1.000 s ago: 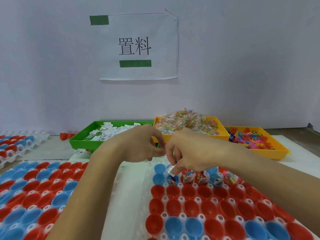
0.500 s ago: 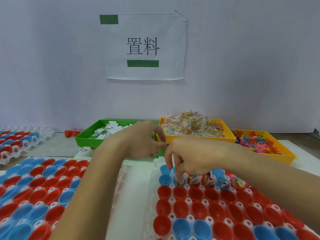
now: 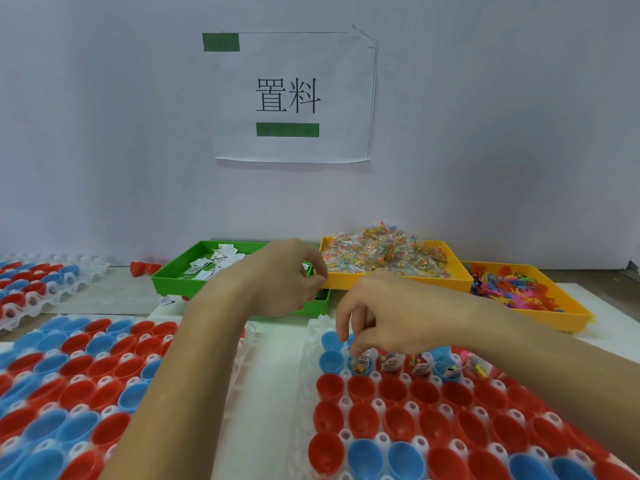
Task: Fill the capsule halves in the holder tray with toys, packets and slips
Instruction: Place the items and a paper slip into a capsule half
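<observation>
2 bare forearms, no sleeves. Left hand (image 3: 284, 275) and right hand (image 3: 391, 313): no rings, no gloves, no watch.

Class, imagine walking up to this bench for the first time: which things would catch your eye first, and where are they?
Probably the holder tray of red and blue capsule halves at front right, where the right hand pushes a packet into a blue half. Behind, three bins line the wall: a green bin of slips, a yellow bin heaped with packets, then an orange bin of toys.
</observation>
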